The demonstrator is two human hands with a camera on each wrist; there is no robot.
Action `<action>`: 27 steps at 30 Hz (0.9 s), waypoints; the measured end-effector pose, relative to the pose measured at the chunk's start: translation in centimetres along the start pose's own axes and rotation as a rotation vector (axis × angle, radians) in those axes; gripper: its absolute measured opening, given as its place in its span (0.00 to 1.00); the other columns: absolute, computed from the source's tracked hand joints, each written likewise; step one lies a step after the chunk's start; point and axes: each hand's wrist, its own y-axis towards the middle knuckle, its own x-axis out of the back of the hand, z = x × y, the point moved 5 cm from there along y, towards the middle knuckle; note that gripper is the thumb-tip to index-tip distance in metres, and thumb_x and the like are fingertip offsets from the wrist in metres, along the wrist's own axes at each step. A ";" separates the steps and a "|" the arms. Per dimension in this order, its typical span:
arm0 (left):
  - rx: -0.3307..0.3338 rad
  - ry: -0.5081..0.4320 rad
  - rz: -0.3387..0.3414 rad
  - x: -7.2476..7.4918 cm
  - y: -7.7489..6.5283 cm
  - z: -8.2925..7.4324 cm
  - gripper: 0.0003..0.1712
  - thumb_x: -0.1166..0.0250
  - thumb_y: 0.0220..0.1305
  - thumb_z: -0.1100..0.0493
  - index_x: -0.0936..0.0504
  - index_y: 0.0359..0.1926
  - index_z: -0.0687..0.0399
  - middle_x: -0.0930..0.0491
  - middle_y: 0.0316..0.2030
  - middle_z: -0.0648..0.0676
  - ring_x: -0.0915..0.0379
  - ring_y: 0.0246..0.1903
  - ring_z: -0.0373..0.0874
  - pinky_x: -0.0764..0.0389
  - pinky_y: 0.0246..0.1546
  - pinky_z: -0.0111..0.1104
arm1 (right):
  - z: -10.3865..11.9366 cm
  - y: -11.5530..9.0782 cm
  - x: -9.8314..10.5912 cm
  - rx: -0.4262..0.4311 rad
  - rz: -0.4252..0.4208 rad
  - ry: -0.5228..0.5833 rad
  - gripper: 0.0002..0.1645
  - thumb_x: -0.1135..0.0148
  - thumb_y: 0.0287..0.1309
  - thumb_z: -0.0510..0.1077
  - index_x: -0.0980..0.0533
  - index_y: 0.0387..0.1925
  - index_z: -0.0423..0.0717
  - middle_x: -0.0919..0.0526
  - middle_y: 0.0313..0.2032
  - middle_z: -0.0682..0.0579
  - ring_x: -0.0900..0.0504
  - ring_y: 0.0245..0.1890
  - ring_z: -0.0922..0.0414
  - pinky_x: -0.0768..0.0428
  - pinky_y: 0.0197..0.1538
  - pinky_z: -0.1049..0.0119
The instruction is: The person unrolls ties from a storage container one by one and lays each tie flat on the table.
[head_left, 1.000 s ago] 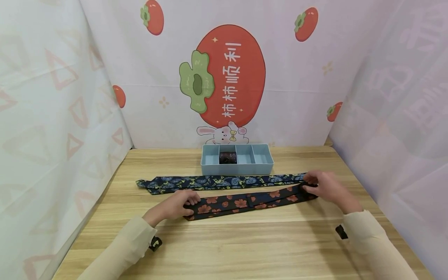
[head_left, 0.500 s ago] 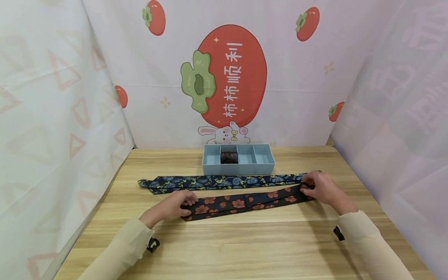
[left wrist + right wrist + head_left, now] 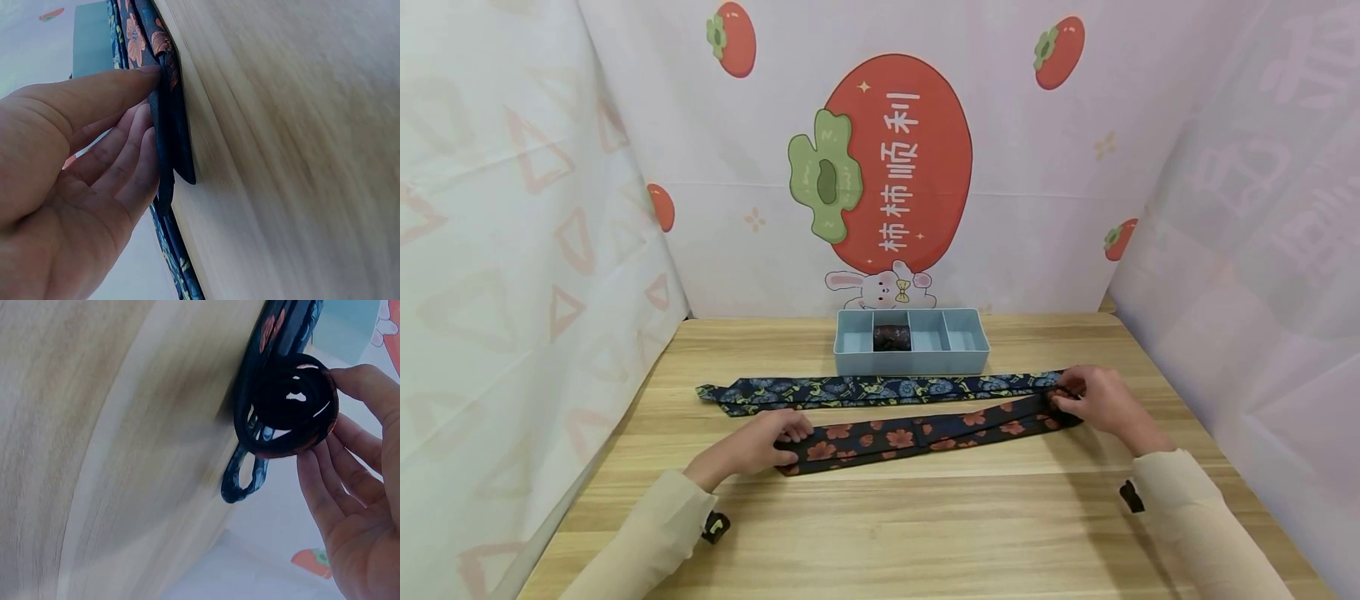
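A dark necktie with orange flowers lies folded lengthwise across the table, its underside up. My left hand pinches its left end between thumb and fingers, and the left wrist view shows the thumb on the tie's edge. At the other end, my right hand holds the tie where it is curled into a loose roll; thumb and fingertips touch the roll's outside. Just behind lies a navy necktie with blue and yellow patterns, doubled and stretched out, with its right end partly hidden by my right hand.
Behind the ties stands a light blue box with several compartments. A dark rolled item sits in the second compartment from the left. Printed cloth hangs behind and on both sides of the wooden table.
The flowered tie has slid a little to the left along with my left hand. My right hand shifted slightly left, then back right, still at the curled end. The navy tie and box stay put.
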 end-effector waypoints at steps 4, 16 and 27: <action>0.014 -0.003 0.007 0.2 -0.3 0.4 0.18 0.28 0.67 0.65 0.17 0.57 0.57 0.16 0.51 0.53 0.19 0.49 0.46 0.15 0.52 0.41 | -0.7 -0.1 0.4 -0.032 -0.002 0.022 0.14 0.26 0.61 0.39 0.15 0.44 0.32 0.10 0.38 0.40 0.11 0.36 0.46 0.12 0.41 0.48; 0.037 0.014 0.011 0.6 -0.9 0.5 0.18 0.27 0.67 0.65 0.17 0.57 0.56 0.16 0.50 0.52 0.19 0.48 0.44 0.15 0.51 0.40 | -1.9 -0.4 1.0 -0.073 -0.018 0.020 0.14 0.29 0.63 0.39 0.16 0.44 0.30 0.10 0.38 0.37 0.11 0.37 0.43 0.12 0.39 0.50; 0.030 0.011 0.011 0.7 -0.8 0.6 0.18 0.27 0.67 0.65 0.17 0.56 0.56 0.16 0.50 0.53 0.19 0.48 0.45 0.15 0.51 0.40 | 0.9 0.5 0.6 0.078 0.016 -0.058 0.13 0.25 0.60 0.37 0.15 0.44 0.34 0.11 0.38 0.43 0.12 0.38 0.48 0.12 0.43 0.48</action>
